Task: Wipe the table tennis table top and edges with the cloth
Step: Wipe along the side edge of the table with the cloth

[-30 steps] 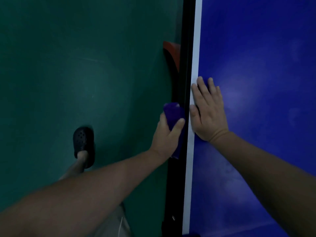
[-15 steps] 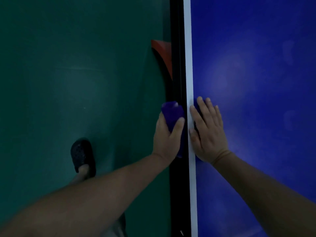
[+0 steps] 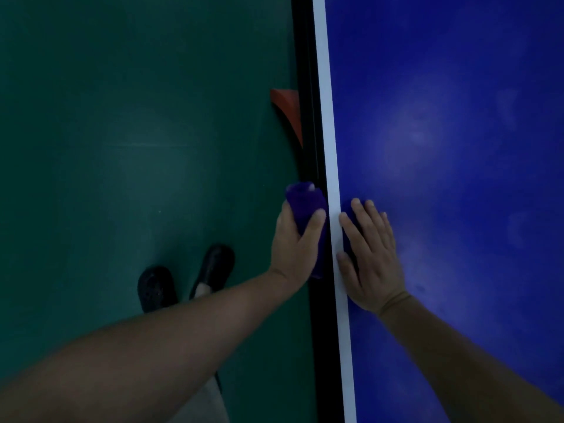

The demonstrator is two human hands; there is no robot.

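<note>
Two hands: both at work along the table's side edge, with the arms entering from 7 and 5 o'clock.
Shoes (image 3: 186, 277): dark pair on the green floor (image 3: 122, 148), at 8 o'clock from the hands.
Left hand (image 3: 297, 248): fingers clenched round the purple cloth (image 3: 305, 206), thumb over it, holding it against the black side edge (image 3: 308, 132) of the table.
Cloth: bunched in a roll, sticking out past the fingers toward 12 o'clock, in contact with the edge, off the top.
Right hand (image 3: 372, 257): fingers released and spread, palm flat on the blue table top (image 3: 457, 148), just beside the white line (image 3: 329, 148) at 3 o'clock of the cloth.
Step in hand: judged to be wiping the side edge, the flat hand serving as a brace.
Next move: likely a slide of the cloth along the edge toward 12 o'clock, keeping pressure sideways into the rim.
Orange piece (image 3: 288, 108): sits under the edge at 12 o'clock; the cloth may have to pass over it.
Top: dull smudges show further off; it looks still to be wiped.
</note>
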